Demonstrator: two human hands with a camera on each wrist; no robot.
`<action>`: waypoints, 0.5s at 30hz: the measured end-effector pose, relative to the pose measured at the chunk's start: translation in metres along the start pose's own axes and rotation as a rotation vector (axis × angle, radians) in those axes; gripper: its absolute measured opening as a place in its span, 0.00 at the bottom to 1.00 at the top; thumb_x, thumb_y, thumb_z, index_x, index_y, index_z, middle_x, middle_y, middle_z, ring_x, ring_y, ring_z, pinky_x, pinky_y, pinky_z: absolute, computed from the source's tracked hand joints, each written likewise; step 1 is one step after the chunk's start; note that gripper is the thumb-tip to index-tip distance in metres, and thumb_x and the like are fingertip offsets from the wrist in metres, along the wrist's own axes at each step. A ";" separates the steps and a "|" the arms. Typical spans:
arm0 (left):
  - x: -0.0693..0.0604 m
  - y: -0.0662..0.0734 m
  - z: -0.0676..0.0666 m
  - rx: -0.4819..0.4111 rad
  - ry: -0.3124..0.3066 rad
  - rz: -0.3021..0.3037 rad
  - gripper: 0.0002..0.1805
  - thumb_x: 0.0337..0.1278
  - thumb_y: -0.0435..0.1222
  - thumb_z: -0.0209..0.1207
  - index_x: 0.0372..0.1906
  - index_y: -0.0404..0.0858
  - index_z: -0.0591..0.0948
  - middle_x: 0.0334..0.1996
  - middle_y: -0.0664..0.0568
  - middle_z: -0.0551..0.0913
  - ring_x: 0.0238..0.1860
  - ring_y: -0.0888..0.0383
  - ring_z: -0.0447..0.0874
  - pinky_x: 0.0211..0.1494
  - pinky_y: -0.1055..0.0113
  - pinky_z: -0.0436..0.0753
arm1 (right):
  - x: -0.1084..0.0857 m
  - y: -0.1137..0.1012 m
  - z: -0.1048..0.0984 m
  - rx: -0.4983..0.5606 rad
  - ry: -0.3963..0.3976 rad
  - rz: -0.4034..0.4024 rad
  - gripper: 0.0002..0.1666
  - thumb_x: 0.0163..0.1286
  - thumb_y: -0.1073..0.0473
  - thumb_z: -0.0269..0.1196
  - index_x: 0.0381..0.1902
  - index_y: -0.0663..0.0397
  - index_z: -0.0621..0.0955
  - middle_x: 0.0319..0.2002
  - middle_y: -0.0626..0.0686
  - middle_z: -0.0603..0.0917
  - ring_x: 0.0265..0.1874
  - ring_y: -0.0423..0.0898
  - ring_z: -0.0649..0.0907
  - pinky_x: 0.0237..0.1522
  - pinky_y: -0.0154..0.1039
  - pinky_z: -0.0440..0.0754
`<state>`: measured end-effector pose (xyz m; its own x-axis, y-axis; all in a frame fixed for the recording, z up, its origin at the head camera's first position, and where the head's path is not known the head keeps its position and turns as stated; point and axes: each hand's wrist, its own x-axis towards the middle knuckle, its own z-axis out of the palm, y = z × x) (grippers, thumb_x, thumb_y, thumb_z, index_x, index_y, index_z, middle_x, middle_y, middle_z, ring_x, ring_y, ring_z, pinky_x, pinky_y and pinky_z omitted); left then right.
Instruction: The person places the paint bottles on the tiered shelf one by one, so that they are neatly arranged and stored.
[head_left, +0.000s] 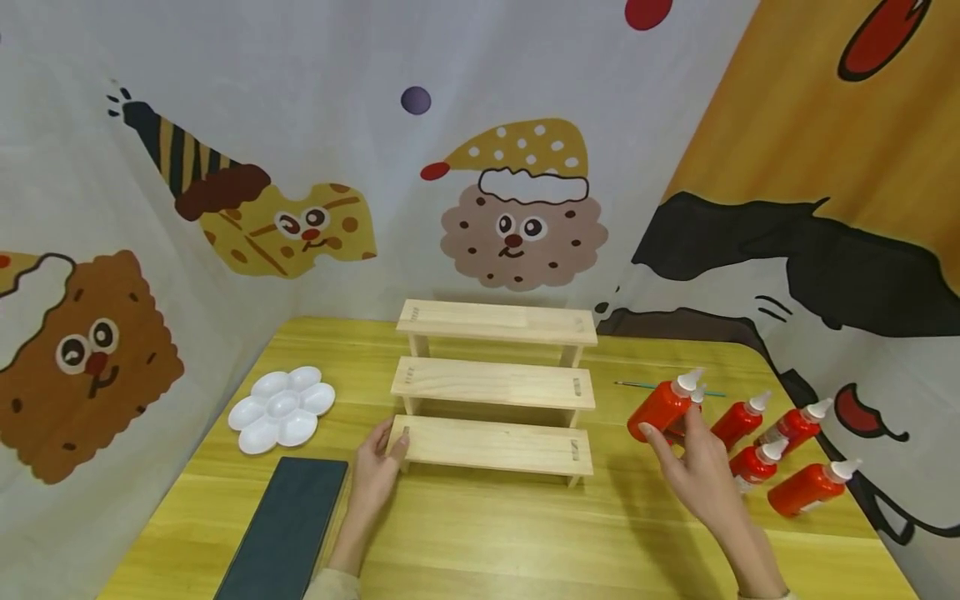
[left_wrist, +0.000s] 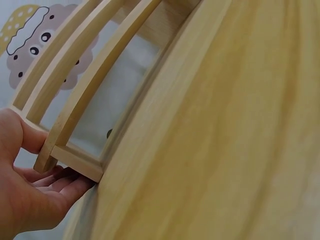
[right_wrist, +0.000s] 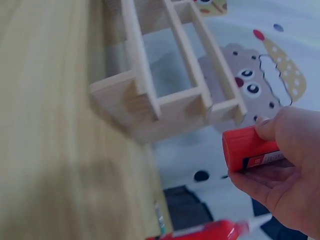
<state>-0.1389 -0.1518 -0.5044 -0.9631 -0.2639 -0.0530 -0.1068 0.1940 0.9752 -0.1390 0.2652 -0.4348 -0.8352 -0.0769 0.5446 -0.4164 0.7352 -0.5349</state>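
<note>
A three-step wooden shelf [head_left: 491,383] of pale, unpainted wood stands on the table. My left hand [head_left: 377,471] grips the left end of its lowest step, thumb on top and fingers against the side panel [left_wrist: 77,162]. Off the table to the right of the shelf, my right hand [head_left: 703,479] holds a red squeeze bottle [head_left: 660,408] with a white pointed nozzle, tilted. The right wrist view shows the bottle's base [right_wrist: 245,147] poking out between thumb and fingers. Several similar red bottles, one of them [head_left: 813,487] nearest the front, stand around that hand.
A white flower-shaped palette [head_left: 282,405] lies left of the shelf, with a dark flat rectangular board [head_left: 288,525] in front of it. A thin paintbrush [head_left: 633,384] lies behind the bottles. Printed cloth [head_left: 360,75] hangs around the table [head_left: 510,542].
</note>
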 end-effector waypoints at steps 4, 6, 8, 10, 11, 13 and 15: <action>-0.001 -0.001 0.000 0.016 0.009 0.000 0.28 0.72 0.34 0.57 0.71 0.25 0.68 0.68 0.27 0.71 0.72 0.33 0.68 0.72 0.43 0.72 | 0.016 -0.013 0.001 0.037 -0.016 -0.015 0.28 0.66 0.66 0.69 0.60 0.67 0.71 0.45 0.62 0.87 0.37 0.57 0.89 0.42 0.12 0.75; -0.001 -0.001 0.001 0.020 0.013 0.002 0.28 0.72 0.34 0.57 0.71 0.25 0.68 0.68 0.27 0.71 0.72 0.34 0.67 0.72 0.43 0.71 | 0.024 -0.020 0.002 0.061 -0.025 -0.019 0.28 0.67 0.65 0.69 0.60 0.66 0.71 0.47 0.63 0.87 0.39 0.59 0.89 0.42 0.11 0.75; 0.000 -0.002 0.001 0.025 0.020 0.003 0.28 0.72 0.34 0.57 0.71 0.26 0.69 0.68 0.28 0.72 0.72 0.34 0.68 0.72 0.43 0.71 | 0.033 -0.028 0.004 0.079 -0.036 -0.020 0.28 0.69 0.63 0.68 0.62 0.64 0.71 0.48 0.62 0.87 0.41 0.60 0.89 0.42 0.11 0.74; 0.000 -0.002 0.002 0.023 0.027 0.001 0.28 0.72 0.34 0.57 0.71 0.26 0.69 0.68 0.29 0.72 0.72 0.35 0.68 0.72 0.44 0.71 | 0.042 -0.034 0.007 0.092 -0.040 -0.032 0.27 0.70 0.62 0.68 0.62 0.64 0.71 0.49 0.62 0.87 0.42 0.59 0.89 0.42 0.13 0.75; 0.000 -0.002 0.002 0.023 0.030 0.003 0.28 0.72 0.34 0.57 0.70 0.26 0.69 0.68 0.29 0.72 0.72 0.35 0.68 0.72 0.44 0.71 | 0.046 -0.037 0.009 0.101 -0.042 -0.041 0.27 0.70 0.62 0.68 0.62 0.64 0.71 0.49 0.62 0.87 0.42 0.60 0.89 0.42 0.14 0.76; 0.000 -0.003 0.002 0.022 0.029 0.002 0.28 0.72 0.34 0.57 0.70 0.26 0.69 0.68 0.28 0.72 0.72 0.34 0.68 0.72 0.43 0.71 | 0.055 -0.042 0.013 0.118 -0.046 -0.061 0.27 0.70 0.63 0.67 0.62 0.64 0.71 0.50 0.62 0.87 0.42 0.59 0.89 0.41 0.20 0.82; 0.000 -0.002 0.003 0.020 0.021 0.004 0.28 0.72 0.33 0.57 0.70 0.25 0.69 0.68 0.27 0.71 0.72 0.33 0.67 0.72 0.42 0.71 | 0.065 -0.048 0.017 0.142 -0.051 -0.082 0.27 0.69 0.63 0.67 0.62 0.65 0.71 0.51 0.63 0.86 0.43 0.60 0.89 0.40 0.31 0.88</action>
<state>-0.1398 -0.1496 -0.5072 -0.9581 -0.2829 -0.0444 -0.1082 0.2139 0.9709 -0.1792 0.2137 -0.3851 -0.8118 -0.1694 0.5589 -0.5278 0.6226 -0.5778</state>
